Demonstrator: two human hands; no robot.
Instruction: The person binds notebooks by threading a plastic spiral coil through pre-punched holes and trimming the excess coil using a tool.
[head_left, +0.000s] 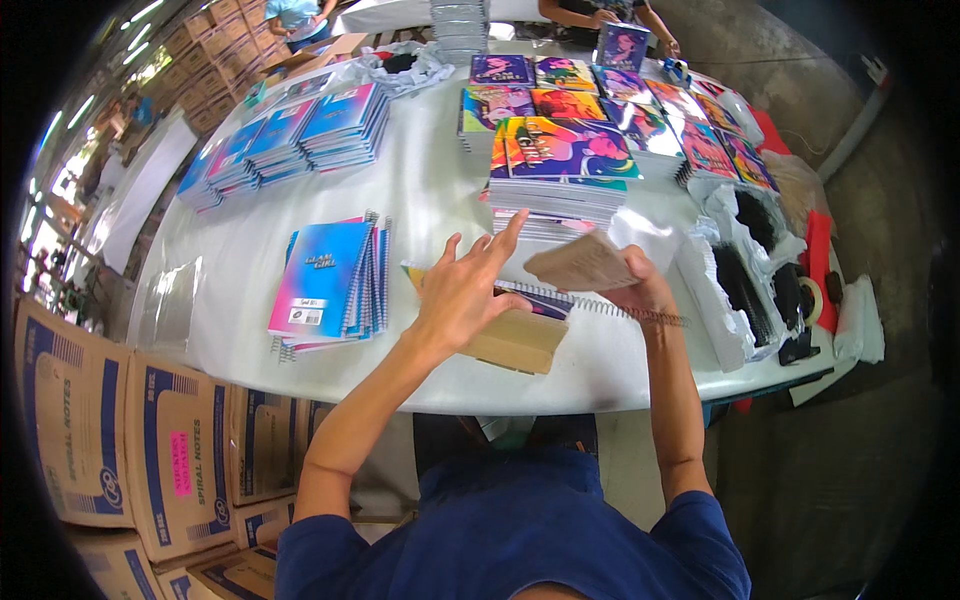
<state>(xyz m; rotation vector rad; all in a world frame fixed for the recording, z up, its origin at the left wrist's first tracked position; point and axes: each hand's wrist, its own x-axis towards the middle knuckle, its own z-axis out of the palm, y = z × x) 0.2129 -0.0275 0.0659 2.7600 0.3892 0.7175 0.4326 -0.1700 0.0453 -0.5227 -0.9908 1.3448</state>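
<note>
Lifting a brown cardboard sheet [583, 262] off the white desk [420, 190], the right hand [640, 290] has its grip closed on the sheet's edge. The left hand [465, 290] hovers with fingers spread, holding nothing, above a spiral-bound notebook block with a metal coil [560, 303]. Judging by the finished blue-and-pink notebooks [330, 285] stacked beside it and the colourful covers [565, 148] behind, this notebook looks only partly assembled.
</note>
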